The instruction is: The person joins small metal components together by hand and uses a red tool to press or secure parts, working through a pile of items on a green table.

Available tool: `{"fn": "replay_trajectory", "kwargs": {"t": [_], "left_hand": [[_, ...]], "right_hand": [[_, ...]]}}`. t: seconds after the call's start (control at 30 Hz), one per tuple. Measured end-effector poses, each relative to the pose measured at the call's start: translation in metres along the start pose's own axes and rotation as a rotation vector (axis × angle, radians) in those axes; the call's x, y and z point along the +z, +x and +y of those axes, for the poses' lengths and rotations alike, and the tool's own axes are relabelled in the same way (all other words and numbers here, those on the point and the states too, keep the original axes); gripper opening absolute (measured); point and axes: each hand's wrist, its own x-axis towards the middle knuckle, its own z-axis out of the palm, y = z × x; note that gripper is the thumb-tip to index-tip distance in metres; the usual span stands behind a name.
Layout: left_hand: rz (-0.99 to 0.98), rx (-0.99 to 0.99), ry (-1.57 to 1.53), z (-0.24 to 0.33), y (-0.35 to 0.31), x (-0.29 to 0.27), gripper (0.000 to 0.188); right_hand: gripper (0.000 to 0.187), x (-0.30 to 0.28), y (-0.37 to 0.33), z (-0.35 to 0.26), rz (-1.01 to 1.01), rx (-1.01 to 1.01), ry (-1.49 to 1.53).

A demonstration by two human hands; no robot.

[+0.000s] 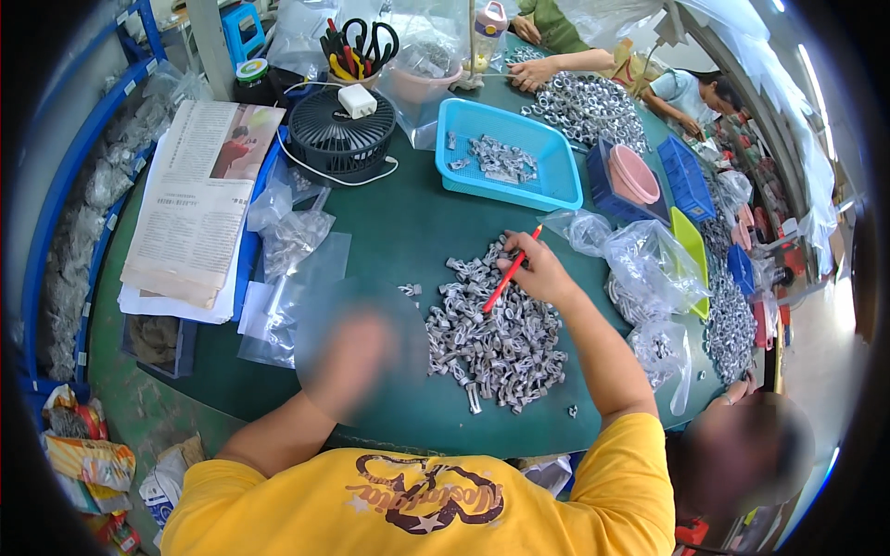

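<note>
A heap of small grey metal clip-like parts (496, 357) lies on the green table in front of me. At the far right part of the heap, my right hand (538, 271) is closed around a red pencil (502, 284), with fingertips reaching down among the parts. A blurred patch covers my left hand (357, 350), left of the heap, so its fingers cannot be made out. A few loose parts (410, 291) lie between that hand and the heap. Beyond the heap stands a light-blue basket (547, 197) with more such parts in it.
Newspapers (181, 204), clear plastic bags (301, 243) and a black fan (341, 134) occupy the left side. Scissors and pliers (357, 54) stand in a holder at the back. On the right are bagged parts (654, 269), a yellow-green tray (689, 250) and blue bins (686, 176). Other people's hands (535, 72) work beyond.
</note>
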Motion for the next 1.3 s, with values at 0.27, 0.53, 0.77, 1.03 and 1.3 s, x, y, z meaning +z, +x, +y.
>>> {"fn": "replay_trajectory", "kwargs": {"t": [0.27,0.53,0.77,1.03,1.3], "left_hand": [[0.107,0.181,0.459,-0.012,0.008,0.001,0.015],[0.150,-0.046,-0.299,0.026,0.003,0.014,0.005],[0.243,-0.317,-0.703,0.037,0.003,0.016,0.007],[0.246,-0.315,-0.674,0.032,0.004,0.015,0.007],[0.206,-0.289,-0.632,0.025,0.004,0.021,0.007]], "right_hand": [[0.020,-0.008,-0.032,-0.046,-0.113,0.180,0.428],[0.019,-0.013,-0.085,-0.111,-0.110,-0.282,0.091],[0.018,-0.018,-0.045,-0.047,0.317,0.268,-0.050],[0.025,-0.010,-0.025,-0.026,0.150,0.431,-0.079],[0.019,0.000,-0.025,-0.028,0.206,0.372,-0.060]]}}
